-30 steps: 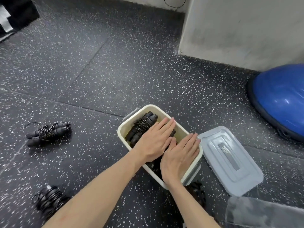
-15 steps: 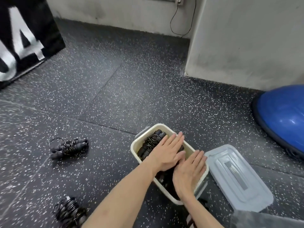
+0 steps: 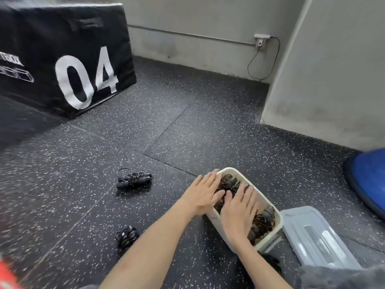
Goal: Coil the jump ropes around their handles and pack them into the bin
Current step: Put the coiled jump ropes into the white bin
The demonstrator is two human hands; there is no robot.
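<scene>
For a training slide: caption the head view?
Both hands press coiled ropes into the bin; two bundles remain outside.

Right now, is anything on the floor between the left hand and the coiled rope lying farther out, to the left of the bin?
Nothing visible. Only bare floor lies between the left hand, resting flat on the bin, and the coiled rope.

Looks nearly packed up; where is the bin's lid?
In the head view the grey lid lies flat on the floor at lower right, just right of the cream bin.
</scene>
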